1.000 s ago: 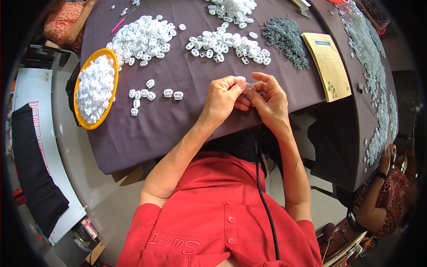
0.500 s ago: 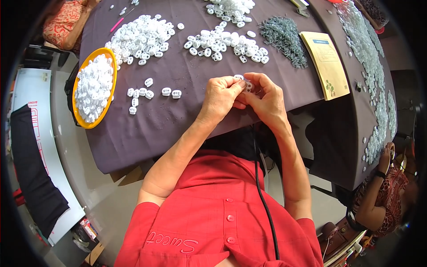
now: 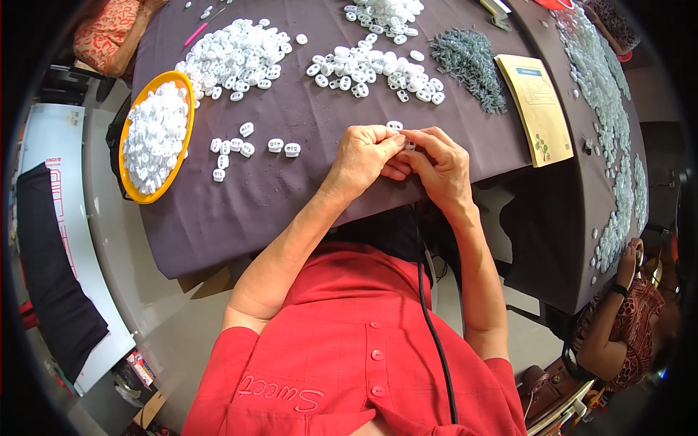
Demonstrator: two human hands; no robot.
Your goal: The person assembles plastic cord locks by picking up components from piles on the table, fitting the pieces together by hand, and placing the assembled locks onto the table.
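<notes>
My left hand and my right hand meet over the table's near edge, fingertips touching. Between the right thumb and fingers shows part of a small white two-hole cord lock. The left thumb and forefinger are pinched against it; what they grip is hidden. Just beyond the fingertips sits another white piece. To the left lie several finished-looking cord locks in a loose cluster, with a pair nearer my hands.
A yellow-rimmed basket full of white pieces stands at the left. Beyond are white heaps, a heap of small grey springs and a tan booklet. Other people sit at the right and far left.
My right fingers have closed further over the cord lock, covering more of it. Both hands stay together in nearly the same place; the view has shifted slightly.
</notes>
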